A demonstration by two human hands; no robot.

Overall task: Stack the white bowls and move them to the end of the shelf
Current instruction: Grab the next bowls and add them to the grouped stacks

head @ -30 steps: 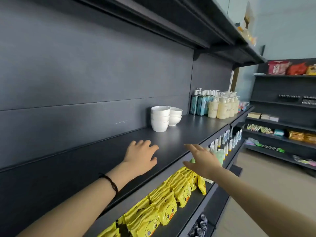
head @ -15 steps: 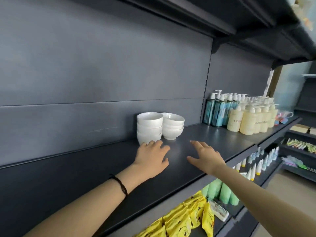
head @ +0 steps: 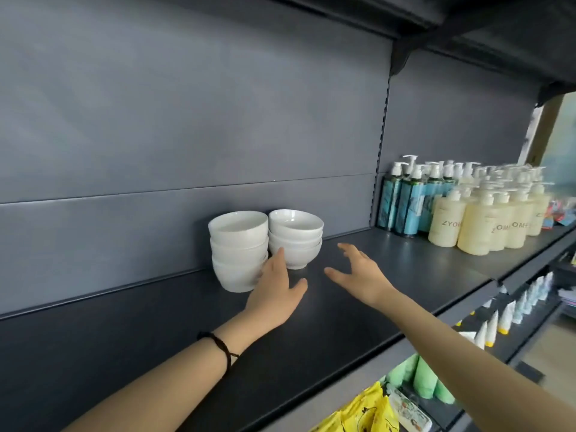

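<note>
Hovering beside the white bowls, left hand and right hand splay.

Open shelf between bowl stacks and pump bottles, back panel just behind bowls, upper shelf overhead

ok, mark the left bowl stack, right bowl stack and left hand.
left bowl stack (head: 238, 251), head view, outer wall of the middle bowl
right bowl stack (head: 299, 257), head view, outer wall of the bottom bowl
left hand (head: 276, 291), head view, back of the hand
</note>
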